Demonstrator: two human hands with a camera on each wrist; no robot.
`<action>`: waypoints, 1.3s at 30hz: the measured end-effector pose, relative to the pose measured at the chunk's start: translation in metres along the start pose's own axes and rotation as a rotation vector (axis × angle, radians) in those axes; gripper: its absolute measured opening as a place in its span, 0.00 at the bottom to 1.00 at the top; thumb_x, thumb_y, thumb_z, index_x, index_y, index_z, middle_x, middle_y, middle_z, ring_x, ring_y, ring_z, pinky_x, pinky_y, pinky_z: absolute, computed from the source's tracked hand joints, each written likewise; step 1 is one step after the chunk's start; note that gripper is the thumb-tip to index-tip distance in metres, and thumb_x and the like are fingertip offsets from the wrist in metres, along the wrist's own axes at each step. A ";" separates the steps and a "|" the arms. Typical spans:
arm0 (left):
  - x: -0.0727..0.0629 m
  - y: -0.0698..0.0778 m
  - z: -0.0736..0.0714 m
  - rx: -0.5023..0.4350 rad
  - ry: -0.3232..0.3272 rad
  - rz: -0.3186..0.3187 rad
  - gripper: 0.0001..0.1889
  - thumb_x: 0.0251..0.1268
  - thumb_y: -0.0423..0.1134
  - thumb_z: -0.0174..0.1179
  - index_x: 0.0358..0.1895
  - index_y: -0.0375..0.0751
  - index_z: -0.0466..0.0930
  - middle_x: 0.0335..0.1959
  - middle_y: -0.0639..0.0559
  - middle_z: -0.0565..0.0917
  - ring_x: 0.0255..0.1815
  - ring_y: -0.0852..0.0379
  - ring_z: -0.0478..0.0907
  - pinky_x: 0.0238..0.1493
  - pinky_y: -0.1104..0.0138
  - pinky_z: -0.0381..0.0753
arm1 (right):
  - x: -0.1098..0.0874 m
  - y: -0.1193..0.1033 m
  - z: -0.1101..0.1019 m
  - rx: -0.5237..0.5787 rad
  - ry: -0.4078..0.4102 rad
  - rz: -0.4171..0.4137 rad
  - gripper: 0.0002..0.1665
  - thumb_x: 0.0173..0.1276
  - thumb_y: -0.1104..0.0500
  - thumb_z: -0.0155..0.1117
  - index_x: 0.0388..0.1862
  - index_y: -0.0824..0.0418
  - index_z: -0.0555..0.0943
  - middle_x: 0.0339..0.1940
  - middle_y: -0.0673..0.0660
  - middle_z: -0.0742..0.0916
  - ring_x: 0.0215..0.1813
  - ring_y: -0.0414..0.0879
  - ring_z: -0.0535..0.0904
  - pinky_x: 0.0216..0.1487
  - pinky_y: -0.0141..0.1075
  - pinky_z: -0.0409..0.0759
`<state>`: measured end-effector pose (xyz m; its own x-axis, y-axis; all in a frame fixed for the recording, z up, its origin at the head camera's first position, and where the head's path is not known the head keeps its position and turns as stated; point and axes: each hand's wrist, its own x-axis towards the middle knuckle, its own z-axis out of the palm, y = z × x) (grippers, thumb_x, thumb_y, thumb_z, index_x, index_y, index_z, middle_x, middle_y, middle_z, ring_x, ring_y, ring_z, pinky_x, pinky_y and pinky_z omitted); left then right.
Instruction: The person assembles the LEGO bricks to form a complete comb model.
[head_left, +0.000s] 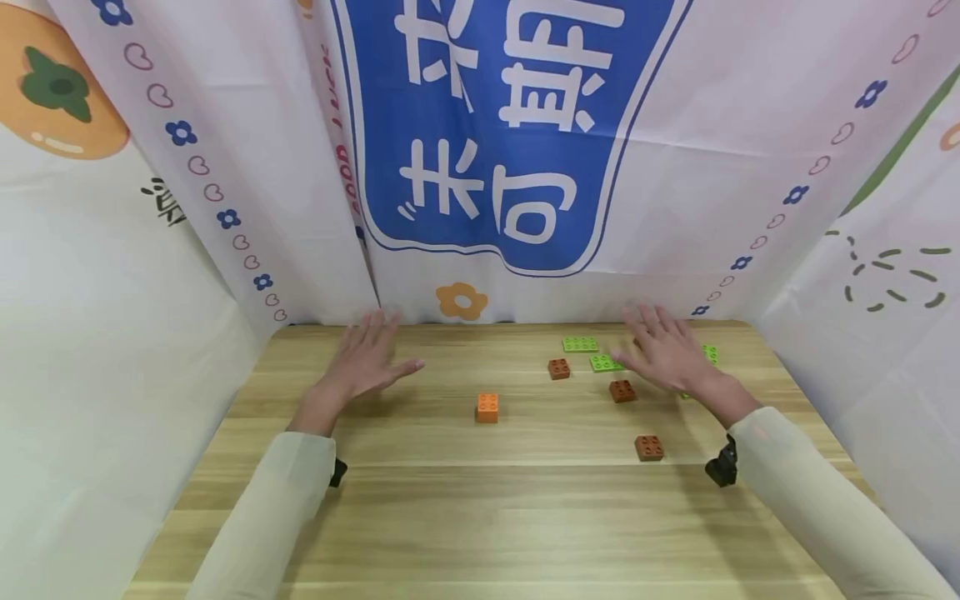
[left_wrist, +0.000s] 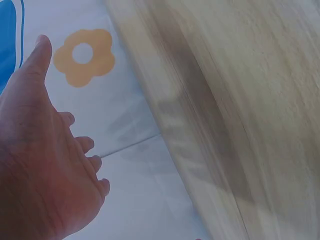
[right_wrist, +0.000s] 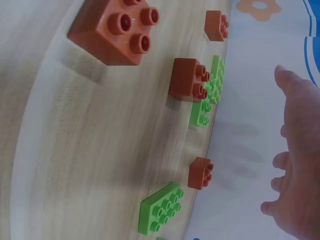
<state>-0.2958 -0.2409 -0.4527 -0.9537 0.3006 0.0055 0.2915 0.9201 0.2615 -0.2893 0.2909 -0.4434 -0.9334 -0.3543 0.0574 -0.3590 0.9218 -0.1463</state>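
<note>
My left hand (head_left: 365, 360) is held out with spread fingers near the table's back edge, holding nothing. In the left wrist view its palm and thumb (left_wrist: 41, 52) show against the white cloth. My right hand (head_left: 667, 354) is also spread and holds nothing, over the back right part of the table. Around it lie brown toy bricks (head_left: 622, 391) and flat green toy bricks (head_left: 581, 344), some partly hidden by the hand. One brown brick (head_left: 649, 447) sits nearer the front. Between the hands stands a single orange toy brick (head_left: 487, 408).
The wooden table (head_left: 450, 517) meets a hanging white cloth (head_left: 675, 208) with a blue printed panel at its back. More white cloth hangs on the left (head_left: 97, 333) and right (head_left: 885, 358). Each wrist wears a small black device (head_left: 723, 465).
</note>
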 end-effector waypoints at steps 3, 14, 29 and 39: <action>-0.001 0.004 0.002 -0.001 -0.006 0.022 0.58 0.71 0.78 0.47 0.88 0.42 0.37 0.88 0.33 0.38 0.88 0.33 0.32 0.83 0.37 0.29 | -0.003 -0.002 0.000 -0.019 -0.012 -0.024 0.54 0.81 0.29 0.49 0.89 0.61 0.46 0.88 0.70 0.47 0.86 0.73 0.40 0.81 0.70 0.40; -0.006 0.026 0.007 -0.027 -0.028 0.079 0.58 0.70 0.78 0.50 0.88 0.42 0.41 0.88 0.37 0.41 0.88 0.37 0.36 0.84 0.40 0.36 | -0.007 -0.015 0.010 -0.013 -0.032 -0.112 0.54 0.81 0.30 0.51 0.88 0.62 0.49 0.88 0.70 0.48 0.86 0.72 0.40 0.82 0.67 0.43; -0.010 0.047 0.025 -0.041 -0.088 0.189 0.58 0.67 0.77 0.57 0.87 0.42 0.46 0.87 0.38 0.49 0.87 0.36 0.47 0.84 0.39 0.45 | 0.001 -0.040 0.026 0.064 -0.015 -0.172 0.52 0.80 0.34 0.58 0.87 0.63 0.53 0.87 0.71 0.53 0.86 0.72 0.45 0.81 0.68 0.52; -0.011 0.063 0.036 -0.137 -0.162 0.219 0.60 0.62 0.73 0.66 0.86 0.41 0.50 0.87 0.36 0.51 0.86 0.36 0.49 0.83 0.39 0.48 | 0.011 -0.049 0.036 0.161 -0.036 -0.158 0.52 0.80 0.34 0.57 0.88 0.62 0.52 0.86 0.71 0.56 0.84 0.73 0.52 0.80 0.68 0.53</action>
<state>-0.2647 -0.1768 -0.4712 -0.8420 0.5342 -0.0754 0.4656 0.7901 0.3986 -0.2817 0.2364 -0.4716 -0.8641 -0.5000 0.0574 -0.4932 0.8186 -0.2943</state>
